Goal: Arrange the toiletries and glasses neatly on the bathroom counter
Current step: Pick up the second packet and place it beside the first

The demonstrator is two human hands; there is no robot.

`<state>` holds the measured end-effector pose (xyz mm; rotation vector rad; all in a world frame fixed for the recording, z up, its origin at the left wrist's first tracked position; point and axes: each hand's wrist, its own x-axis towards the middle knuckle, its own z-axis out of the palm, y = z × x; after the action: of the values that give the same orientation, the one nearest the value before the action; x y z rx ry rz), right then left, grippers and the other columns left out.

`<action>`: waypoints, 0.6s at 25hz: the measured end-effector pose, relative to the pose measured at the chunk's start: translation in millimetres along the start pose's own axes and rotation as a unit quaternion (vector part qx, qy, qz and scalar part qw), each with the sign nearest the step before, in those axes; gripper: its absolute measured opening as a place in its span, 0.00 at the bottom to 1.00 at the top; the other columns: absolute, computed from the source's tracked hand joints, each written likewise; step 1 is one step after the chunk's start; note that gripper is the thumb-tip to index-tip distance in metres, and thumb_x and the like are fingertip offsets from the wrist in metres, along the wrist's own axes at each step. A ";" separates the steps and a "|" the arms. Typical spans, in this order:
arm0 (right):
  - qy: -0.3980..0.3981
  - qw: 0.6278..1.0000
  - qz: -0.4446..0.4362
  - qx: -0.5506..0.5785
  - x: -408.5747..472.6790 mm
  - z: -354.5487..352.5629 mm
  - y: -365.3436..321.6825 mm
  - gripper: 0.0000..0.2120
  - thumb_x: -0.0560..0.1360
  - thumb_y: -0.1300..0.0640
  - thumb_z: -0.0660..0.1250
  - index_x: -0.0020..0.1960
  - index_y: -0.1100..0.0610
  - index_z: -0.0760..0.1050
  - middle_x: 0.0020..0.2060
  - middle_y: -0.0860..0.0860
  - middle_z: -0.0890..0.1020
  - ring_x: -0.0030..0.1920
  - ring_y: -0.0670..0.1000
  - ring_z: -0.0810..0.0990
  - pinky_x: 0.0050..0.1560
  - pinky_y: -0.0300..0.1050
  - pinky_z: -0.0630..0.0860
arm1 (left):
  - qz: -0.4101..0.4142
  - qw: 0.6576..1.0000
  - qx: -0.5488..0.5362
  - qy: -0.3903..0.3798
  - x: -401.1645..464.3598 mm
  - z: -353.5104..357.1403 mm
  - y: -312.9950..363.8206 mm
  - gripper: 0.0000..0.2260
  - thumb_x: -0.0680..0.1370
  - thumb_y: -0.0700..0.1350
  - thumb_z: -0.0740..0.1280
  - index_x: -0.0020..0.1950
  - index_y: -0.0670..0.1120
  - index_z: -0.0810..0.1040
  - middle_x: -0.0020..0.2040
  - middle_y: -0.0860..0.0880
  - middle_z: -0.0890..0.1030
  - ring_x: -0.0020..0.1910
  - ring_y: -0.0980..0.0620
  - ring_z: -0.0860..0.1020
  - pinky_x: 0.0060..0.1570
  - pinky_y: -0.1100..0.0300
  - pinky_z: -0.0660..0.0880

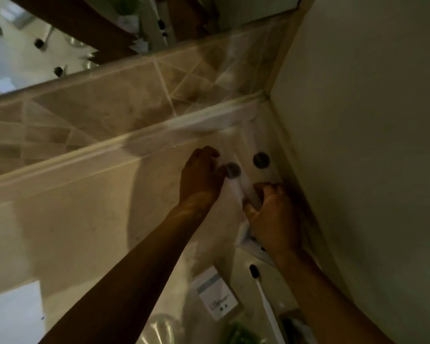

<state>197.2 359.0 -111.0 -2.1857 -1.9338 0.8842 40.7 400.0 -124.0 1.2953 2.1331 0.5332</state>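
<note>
Two white tubes with grey caps lie in the table's [85,219] corner by the wall. The nearer tube [243,187] points its cap up-left, away from the person. The right hand [271,214] grips its lower body; the left hand [201,177] touches its cap, fingers curled. The farther tube [260,157] lies just beside it.

Single head-worn wide-angle view, tilted steeply down and forward, close over the beige stone bathroom counter [85,219] corner where tiled backsplash [109,105] meets plain cream side wall [370,145].

Dim bathroom corner, beige counter [85,207], diagonal tan tile backsplash [109,105], mirror [47,33] above it, plain cream wall [370,120] on the right
</note>
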 end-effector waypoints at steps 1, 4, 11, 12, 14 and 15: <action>0.017 0.999 -0.009 -0.031 -2.7 0.7 1.5 0.24 0.75 0.43 0.70 0.68 0.51 0.74 0.65 0.53 0.75 0.64 0.55 0.75 0.63 0.52 0.76 | 0.074 0.995 0.059 0.014 -4.1 2.2 -4.0 0.13 0.78 0.50 0.68 0.61 0.48 0.78 0.56 0.49 0.76 0.53 0.49 0.76 0.51 0.56 0.74; 0.027 0.998 -0.053 -0.027 -12.0 4.6 4.6 0.21 0.76 0.48 0.69 0.68 0.51 0.74 0.66 0.53 0.72 0.65 0.55 0.72 0.64 0.49 0.74 | 0.245 0.953 0.175 0.032 -13.2 6.0 -18.7 0.14 0.80 0.50 0.65 0.65 0.47 0.77 0.67 0.43 0.75 0.67 0.40 0.71 0.62 0.47 0.72; -0.005 0.996 -0.094 0.004 -22.3 17.3 4.2 0.22 0.76 0.50 0.67 0.69 0.54 0.74 0.65 0.52 0.73 0.64 0.53 0.73 0.64 0.48 0.74 | 0.240 0.933 0.266 -0.046 -10.4 12.6 -36.0 0.30 0.78 0.64 0.57 0.77 0.51 0.63 0.80 0.44 0.60 0.80 0.41 0.52 0.77 0.38 0.47; -0.008 0.996 -0.093 0.005 -22.8 18.0 3.3 0.23 0.76 0.50 0.67 0.70 0.54 0.73 0.65 0.53 0.72 0.64 0.54 0.72 0.64 0.48 0.74 | 0.241 0.932 0.265 -0.051 -9.8 12.6 -35.7 0.31 0.79 0.64 0.56 0.78 0.51 0.62 0.80 0.44 0.58 0.80 0.41 0.51 0.77 0.39 0.47; -0.009 0.995 -0.095 0.001 -22.3 18.9 3.9 0.24 0.76 0.50 0.67 0.70 0.54 0.72 0.66 0.53 0.72 0.64 0.54 0.72 0.65 0.49 0.74 | 0.243 0.933 0.258 -0.059 -8.8 13.4 -34.5 0.31 0.79 0.63 0.56 0.79 0.51 0.59 0.81 0.44 0.55 0.80 0.42 0.49 0.77 0.40 0.45; -0.012 0.995 -0.096 0.000 -22.0 19.0 4.4 0.24 0.76 0.50 0.67 0.71 0.54 0.72 0.66 0.53 0.71 0.64 0.54 0.72 0.65 0.48 0.73 | 0.242 0.934 0.255 -0.061 -9.2 13.7 -34.3 0.31 0.80 0.63 0.56 0.79 0.50 0.58 0.81 0.45 0.54 0.80 0.42 0.48 0.77 0.41 0.43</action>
<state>191.4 331.9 -120.8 -1.9565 -2.1097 0.8819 30.4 377.0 -152.5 2.1099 1.9059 0.0676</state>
